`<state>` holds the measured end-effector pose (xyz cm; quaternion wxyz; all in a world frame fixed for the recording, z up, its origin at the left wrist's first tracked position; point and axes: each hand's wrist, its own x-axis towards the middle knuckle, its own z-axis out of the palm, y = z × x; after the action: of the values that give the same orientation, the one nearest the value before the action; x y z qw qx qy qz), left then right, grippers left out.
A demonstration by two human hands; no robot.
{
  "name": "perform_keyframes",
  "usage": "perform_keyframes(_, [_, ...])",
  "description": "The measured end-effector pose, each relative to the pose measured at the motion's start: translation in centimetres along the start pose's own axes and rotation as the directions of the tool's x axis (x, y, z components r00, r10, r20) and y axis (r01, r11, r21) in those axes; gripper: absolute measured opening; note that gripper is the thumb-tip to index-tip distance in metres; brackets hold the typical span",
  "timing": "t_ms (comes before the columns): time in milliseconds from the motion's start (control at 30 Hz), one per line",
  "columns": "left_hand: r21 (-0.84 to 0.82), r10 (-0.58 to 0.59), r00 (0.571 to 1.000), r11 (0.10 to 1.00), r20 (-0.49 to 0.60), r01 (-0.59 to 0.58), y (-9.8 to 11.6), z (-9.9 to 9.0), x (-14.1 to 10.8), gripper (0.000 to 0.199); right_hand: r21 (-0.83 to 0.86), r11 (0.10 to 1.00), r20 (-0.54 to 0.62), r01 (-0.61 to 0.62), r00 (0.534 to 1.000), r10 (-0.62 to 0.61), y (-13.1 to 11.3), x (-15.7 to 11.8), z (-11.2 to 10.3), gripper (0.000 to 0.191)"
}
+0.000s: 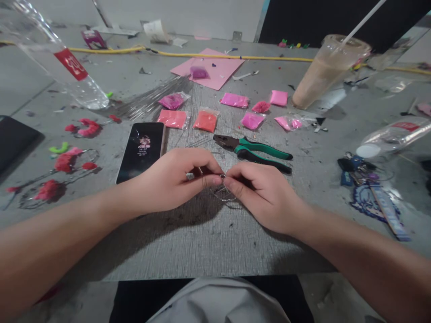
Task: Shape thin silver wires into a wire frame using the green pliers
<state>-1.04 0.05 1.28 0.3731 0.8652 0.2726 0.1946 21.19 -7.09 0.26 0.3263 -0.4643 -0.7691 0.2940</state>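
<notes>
Near the middle of the table, my left hand and my right hand meet fingertip to fingertip. Both pinch a thin silvery wire, whose bent loop hangs just under the fingers. Where the fingertips come together, the wire's detail is too small to make out. Pliers with green and black handles lie just beyond my hands, jaws to the left. A dark phone with a lit screen lies beside my left wrist. Behind it fans a bundle of straight wires.
Several small bags of pink and red clay lie beyond the pliers. Red clay pieces on wire are at left. A clear bottle and an iced drink cup stand behind. Keychains and another bottle lie right. A yellow cable crosses the back.
</notes>
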Motion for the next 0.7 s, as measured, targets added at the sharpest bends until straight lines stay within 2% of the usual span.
perform_keyframes(167, [-0.148,-0.076,0.997,0.986,0.023,0.079,-0.10,0.00,0.01,0.013,0.111,0.989,0.024,-0.093,0.996,0.091,-0.15,-0.02,0.14,0.019])
perform_keyframes(367, [-0.228,-0.151,0.982,0.958,0.109,0.173,-0.56,-0.19,-0.02,0.018,0.310,0.920,0.109,-0.238,0.971,0.214,-0.13,0.11,0.23,0.022])
perform_keyframes(700, [-0.448,-0.205,0.964,0.855,0.170,0.261,0.27,0.29,-0.04,0.016,0.152,0.981,0.070,-0.121,0.991,0.112,-0.35,0.02,0.06,0.026])
